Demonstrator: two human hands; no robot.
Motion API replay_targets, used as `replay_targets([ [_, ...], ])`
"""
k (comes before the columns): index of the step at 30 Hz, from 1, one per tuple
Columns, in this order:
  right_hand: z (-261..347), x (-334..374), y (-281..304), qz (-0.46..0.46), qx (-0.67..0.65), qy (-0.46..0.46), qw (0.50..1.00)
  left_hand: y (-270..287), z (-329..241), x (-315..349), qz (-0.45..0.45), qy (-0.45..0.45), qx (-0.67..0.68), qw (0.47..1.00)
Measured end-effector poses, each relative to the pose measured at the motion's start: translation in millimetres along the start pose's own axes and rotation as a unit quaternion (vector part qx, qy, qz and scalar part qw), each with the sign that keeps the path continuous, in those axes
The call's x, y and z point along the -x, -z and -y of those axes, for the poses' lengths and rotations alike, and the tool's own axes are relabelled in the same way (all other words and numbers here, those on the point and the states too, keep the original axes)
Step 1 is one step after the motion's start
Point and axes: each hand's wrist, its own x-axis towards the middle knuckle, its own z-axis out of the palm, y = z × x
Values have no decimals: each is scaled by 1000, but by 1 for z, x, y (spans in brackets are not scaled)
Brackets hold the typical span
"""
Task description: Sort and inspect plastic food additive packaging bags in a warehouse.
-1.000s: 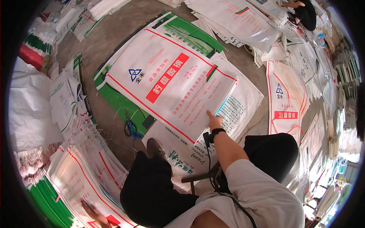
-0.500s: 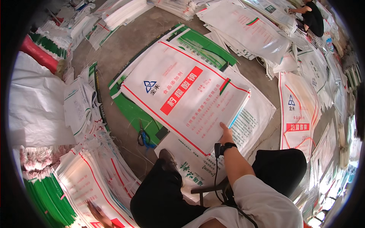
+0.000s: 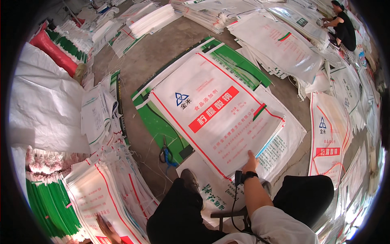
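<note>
At the near edge of the sack pile (image 3: 293, 129), the right hand (image 3: 251, 164) pinches the red-bordered white sack (image 3: 193, 99) lying on top; the left hand (image 3: 107, 230) touches another stack (image 3: 90, 199), its grip I cannot tell. An uneven pull could skew the layers.

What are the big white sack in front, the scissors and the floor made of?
White sack: probably plastic, perhaps woven; smooth with a faint sheen, lying thin and flat. Scissors: likely metal blades, dark and slim; handles maybe plastic, too small to tell. Floor: seemingly concrete, matte, mottled grey-brown.
</note>
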Motion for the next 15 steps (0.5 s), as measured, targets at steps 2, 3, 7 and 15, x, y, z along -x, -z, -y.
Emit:
replay_targets([
  [2,8,-8,-19,5,23,12,1000,-4,0,2,-8,-1,21,1000],
  [3,13,-14,-34,10,42,21,999,-3,-2,2,-19,-5,38,999],
  [7,29,-41,-82,8,89,70,994,-4,8,-1,24,24,-54,998],
  [15,12,-92,-74,18,166,28,986,6,2,5,18,63,-68,996],
])
